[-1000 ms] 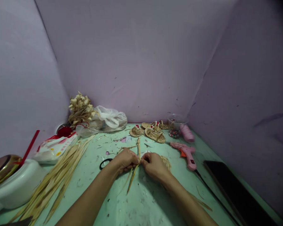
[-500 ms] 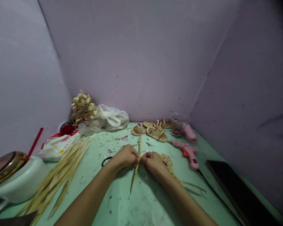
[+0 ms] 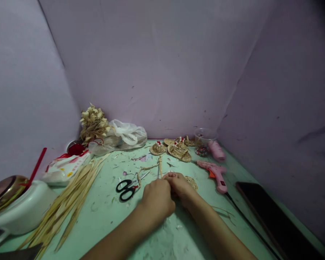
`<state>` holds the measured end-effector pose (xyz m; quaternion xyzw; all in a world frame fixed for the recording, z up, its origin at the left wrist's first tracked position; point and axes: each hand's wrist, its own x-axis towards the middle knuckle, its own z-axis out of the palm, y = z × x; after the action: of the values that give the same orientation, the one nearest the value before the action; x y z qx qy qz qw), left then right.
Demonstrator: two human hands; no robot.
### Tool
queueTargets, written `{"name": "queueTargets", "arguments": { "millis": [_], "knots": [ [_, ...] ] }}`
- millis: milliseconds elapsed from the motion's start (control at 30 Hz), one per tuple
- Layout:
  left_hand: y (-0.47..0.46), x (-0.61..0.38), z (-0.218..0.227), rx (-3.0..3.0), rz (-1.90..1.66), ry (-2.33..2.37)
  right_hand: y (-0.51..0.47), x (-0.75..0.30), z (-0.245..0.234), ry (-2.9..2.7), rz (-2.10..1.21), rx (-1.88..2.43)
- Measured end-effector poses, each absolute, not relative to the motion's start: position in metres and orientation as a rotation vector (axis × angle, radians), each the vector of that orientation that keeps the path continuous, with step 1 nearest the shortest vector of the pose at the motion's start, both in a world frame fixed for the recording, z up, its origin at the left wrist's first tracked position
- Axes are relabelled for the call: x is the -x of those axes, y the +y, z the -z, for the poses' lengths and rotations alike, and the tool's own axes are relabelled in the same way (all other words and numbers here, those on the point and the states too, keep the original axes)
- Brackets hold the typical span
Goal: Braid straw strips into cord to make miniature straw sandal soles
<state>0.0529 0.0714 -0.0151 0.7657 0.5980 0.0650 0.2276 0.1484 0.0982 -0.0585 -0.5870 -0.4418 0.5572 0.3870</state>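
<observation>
My left hand [image 3: 157,198] and my right hand [image 3: 180,184] meet at the middle of the green table, both closed on a twisted straw braid [image 3: 160,166] that sticks out beyond my fingers toward the far wall. The left hand lies partly over the right, so the grip itself is hidden. A small woven straw disc [image 3: 191,182] lies just right of my right hand. Black-handled scissors [image 3: 126,188] lie just left of my left hand.
Long straw strips [image 3: 70,198] fan along the left. A white pot with a red straw [image 3: 13,206] sits at the left edge. Finished woven straw pieces [image 3: 176,148], a bead cup [image 3: 203,141], a pink glue gun [image 3: 216,175], a plastic bag [image 3: 124,137] and a dark tablet [image 3: 271,213] lie around.
My left hand has slid right and nearer, over the right hand. The scissors, half covered before, now lie in full view. The loose straw end below my hands no longer shows.
</observation>
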Motion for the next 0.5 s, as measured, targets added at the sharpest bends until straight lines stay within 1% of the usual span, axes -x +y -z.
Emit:
{"name": "queueTargets", "arguments": {
  "millis": [67,133,200,267,400,500],
  "knots": [
    [0.076,-0.047,0.010,-2.118,-0.145,1.585,0.098,-0.150,0.059,-1.119,-1.450,1.474],
    [0.087,-0.036,0.001,-1.959,-0.136,1.528,0.097,-0.151,0.058,-1.124,-1.477,1.459],
    [0.101,-0.025,-0.005,-1.669,-0.366,1.602,0.096,-0.151,0.056,-1.139,-1.495,1.451],
    [0.112,-0.020,-0.004,-1.371,-0.522,1.551,0.096,-0.152,0.054,-1.161,-1.504,1.447],
    [0.119,-0.023,0.015,-1.059,-0.387,1.253,0.097,-0.153,0.052,-1.241,-1.490,1.448],
    [0.120,-0.026,0.029,-1.093,-0.397,1.256,0.100,-0.154,0.055,-1.334,-1.417,1.464]
  ]
}}
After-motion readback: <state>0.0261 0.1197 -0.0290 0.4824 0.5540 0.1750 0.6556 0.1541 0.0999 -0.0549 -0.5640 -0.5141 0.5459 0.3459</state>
